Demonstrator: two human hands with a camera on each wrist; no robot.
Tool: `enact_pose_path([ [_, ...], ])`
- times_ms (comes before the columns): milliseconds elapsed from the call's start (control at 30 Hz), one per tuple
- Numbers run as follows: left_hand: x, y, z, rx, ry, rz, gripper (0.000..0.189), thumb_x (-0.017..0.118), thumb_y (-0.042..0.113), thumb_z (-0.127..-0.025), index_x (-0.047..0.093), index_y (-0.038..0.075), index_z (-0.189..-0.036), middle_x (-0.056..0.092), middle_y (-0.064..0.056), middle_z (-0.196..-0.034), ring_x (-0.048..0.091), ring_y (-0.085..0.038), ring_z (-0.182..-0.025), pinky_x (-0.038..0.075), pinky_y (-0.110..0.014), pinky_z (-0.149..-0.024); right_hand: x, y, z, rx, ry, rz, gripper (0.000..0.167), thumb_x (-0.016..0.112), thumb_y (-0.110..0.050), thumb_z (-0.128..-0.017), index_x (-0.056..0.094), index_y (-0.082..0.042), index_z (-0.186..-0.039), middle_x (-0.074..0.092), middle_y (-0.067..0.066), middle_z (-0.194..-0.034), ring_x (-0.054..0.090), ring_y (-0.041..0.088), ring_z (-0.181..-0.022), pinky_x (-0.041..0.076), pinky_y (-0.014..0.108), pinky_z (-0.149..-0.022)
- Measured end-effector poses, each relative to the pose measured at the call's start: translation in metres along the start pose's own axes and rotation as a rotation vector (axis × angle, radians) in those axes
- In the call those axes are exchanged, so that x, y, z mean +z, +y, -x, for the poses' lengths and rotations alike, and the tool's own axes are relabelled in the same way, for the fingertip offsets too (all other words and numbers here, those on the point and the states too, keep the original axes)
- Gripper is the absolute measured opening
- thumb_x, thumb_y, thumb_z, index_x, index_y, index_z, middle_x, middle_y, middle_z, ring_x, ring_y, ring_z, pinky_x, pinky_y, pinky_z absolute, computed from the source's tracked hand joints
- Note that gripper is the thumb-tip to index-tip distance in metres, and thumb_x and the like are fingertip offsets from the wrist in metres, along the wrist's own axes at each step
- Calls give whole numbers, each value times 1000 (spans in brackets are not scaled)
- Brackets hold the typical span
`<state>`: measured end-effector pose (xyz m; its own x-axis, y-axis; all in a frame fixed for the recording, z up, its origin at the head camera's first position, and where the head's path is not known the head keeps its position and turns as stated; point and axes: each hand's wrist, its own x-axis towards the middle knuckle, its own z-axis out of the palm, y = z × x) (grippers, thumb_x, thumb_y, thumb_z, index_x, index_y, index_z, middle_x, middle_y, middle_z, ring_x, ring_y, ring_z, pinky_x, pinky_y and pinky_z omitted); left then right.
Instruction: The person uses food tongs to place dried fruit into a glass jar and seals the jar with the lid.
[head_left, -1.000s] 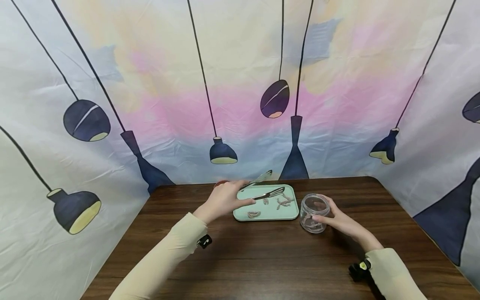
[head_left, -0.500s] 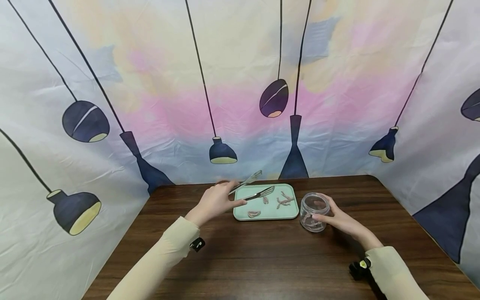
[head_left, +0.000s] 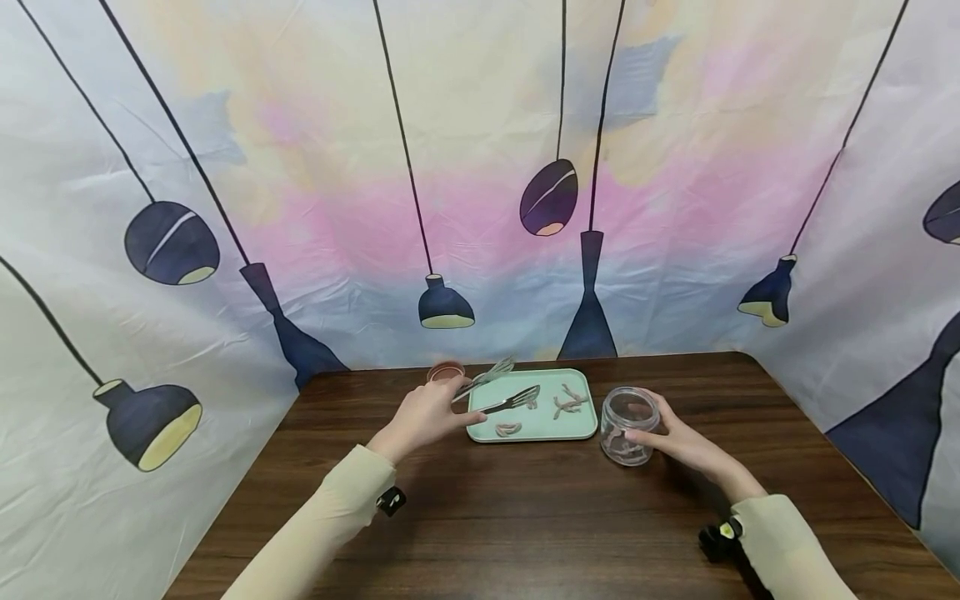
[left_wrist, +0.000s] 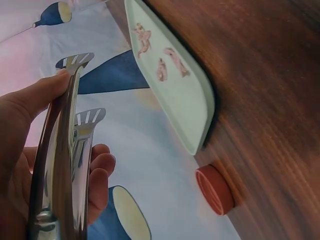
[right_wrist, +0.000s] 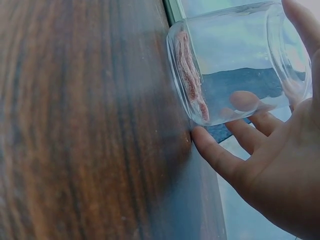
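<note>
My left hand (head_left: 427, 417) holds metal tongs (left_wrist: 62, 150) over the left part of a pale green tray (head_left: 547, 427). The slotted tips stand apart, with nothing between them. On the tray lie small pinkish-brown strips that look like shredded meat (head_left: 567, 406), in a few loose bunches. My right hand (head_left: 686, 437) grips a clear, lidless jar (head_left: 617, 423) standing upright on the table to the right of the tray, thumb on the near side. Similar strips (right_wrist: 190, 75) rest on the jar's bottom in the right wrist view.
A round reddish-brown lid (left_wrist: 215, 189) sits at the table's back edge, left of the tray and behind my left hand. The dark wooden table (head_left: 510, 517) ends at a fabric backdrop (head_left: 345, 317) printed with hanging lamps.
My left hand has drawn the tongs left, away from the jar side, and the tongs have come down slightly. More of the lid shows now. My right hand and the jar have stayed put.
</note>
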<state>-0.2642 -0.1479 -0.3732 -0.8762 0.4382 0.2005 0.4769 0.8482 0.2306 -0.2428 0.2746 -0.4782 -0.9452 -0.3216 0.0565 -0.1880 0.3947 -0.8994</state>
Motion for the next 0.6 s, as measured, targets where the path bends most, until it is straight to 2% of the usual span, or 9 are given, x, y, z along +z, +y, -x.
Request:
enact_pose_path([
  [333,17,-8,3,-7,-20,11,64,75,55,-86,63,12,-132,71,-7,-118,71,-28,-94,54,-47,-80,1,0,0,-14,-1,-16,84,66,-29,-100,10,-17,-160,25,27,-158,23,47,-146,31,66,-106],
  [600,23,-9,10,22,-61,47,65,76,52,-87,62,7,-131,71,-13,-112,70,-27,-87,54,-47,-74,1,-3,1,1,6,-6,85,67,-30,-99,10,-17,-160,27,26,-158,23,48,-146,29,67,-106],
])
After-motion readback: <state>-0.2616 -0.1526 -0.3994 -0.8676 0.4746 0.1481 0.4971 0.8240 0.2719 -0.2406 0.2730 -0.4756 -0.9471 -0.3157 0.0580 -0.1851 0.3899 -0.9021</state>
